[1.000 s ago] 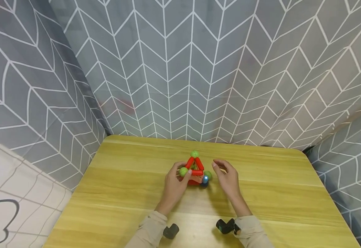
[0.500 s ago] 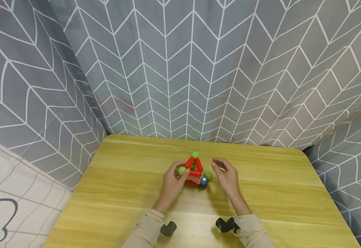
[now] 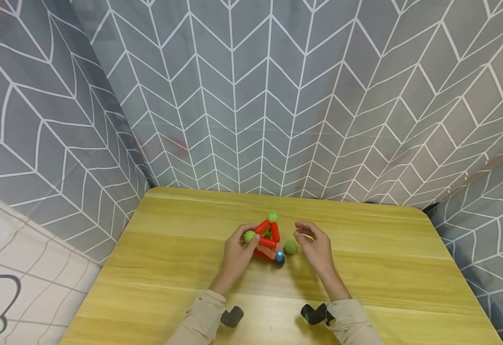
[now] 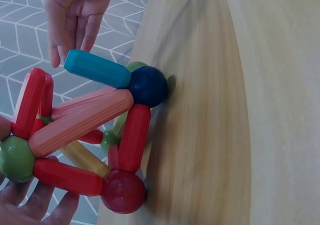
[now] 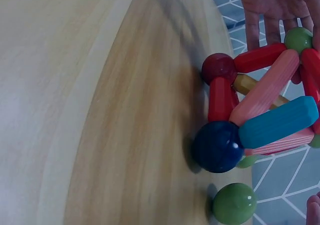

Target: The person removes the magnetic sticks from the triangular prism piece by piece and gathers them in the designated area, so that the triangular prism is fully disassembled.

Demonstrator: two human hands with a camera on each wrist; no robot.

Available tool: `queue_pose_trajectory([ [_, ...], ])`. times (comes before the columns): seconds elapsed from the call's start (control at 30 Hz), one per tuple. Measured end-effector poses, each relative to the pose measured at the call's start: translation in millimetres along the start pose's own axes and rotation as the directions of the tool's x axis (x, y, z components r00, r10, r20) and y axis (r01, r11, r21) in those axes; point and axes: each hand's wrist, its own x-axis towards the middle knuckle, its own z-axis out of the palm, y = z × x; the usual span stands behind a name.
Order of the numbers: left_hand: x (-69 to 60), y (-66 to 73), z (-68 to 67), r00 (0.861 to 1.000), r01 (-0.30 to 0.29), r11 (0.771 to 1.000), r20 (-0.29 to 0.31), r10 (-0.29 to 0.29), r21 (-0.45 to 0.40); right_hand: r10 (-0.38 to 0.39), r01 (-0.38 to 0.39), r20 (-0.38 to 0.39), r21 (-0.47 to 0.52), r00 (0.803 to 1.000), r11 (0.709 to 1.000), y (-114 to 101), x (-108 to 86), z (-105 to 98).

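In the head view my left hand [image 3: 235, 255] grips a model of magnetic rods and balls by a light green ball [image 3: 250, 236] at its upper left corner. Red rods [image 4: 69, 176], pink rods and a yellow rod join the model's balls. At its lower corners sit a dark red ball [image 4: 123, 191] and a navy ball [image 4: 149, 86], both close to the tabletop. From the navy ball a blue rod [image 5: 278, 122] sticks out, its far end free. My right hand [image 3: 317, 247] hovers to the right with bent, relaxed fingers, holding nothing. Between it and the model lies a loose green ball [image 5: 234, 204].
The wooden table [image 3: 389, 268] stretches out on both sides of the hands. A grey patterned curtain [image 3: 251, 96] hangs behind its far edge. Black wrist-worn devices [image 3: 316, 314] stick out at both cuffs.
My left hand has shifted slightly left, turning the model with it. A gap has opened between the navy ball and the loose green ball. My right hand has barely moved.
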Motion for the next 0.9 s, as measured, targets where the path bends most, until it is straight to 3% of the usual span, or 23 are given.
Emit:
queue_pose_trajectory([
  [0.5, 10.0, -3.6, -11.3, 0.989, 0.032, 0.995, 0.145, -0.018, -0.091, -0.121, 0.115, 0.117, 0.059, 0.986, 0.992, -8, -1.3, 4],
  [0.7, 13.3, -3.8, -15.8, 0.975, 0.074, 0.994, 0.217, -0.055, -0.082, -0.169, 0.158, 0.191, 0.073, 0.967, 0.985, -7, -1.6, 5],
  [0.9, 17.2, -4.8, -18.2, 0.951, 0.099, 0.992, 0.300, -0.070, -0.083, -0.203, 0.191, 0.280, 0.070, 0.938, 0.979, -7, -2.2, 4],
])
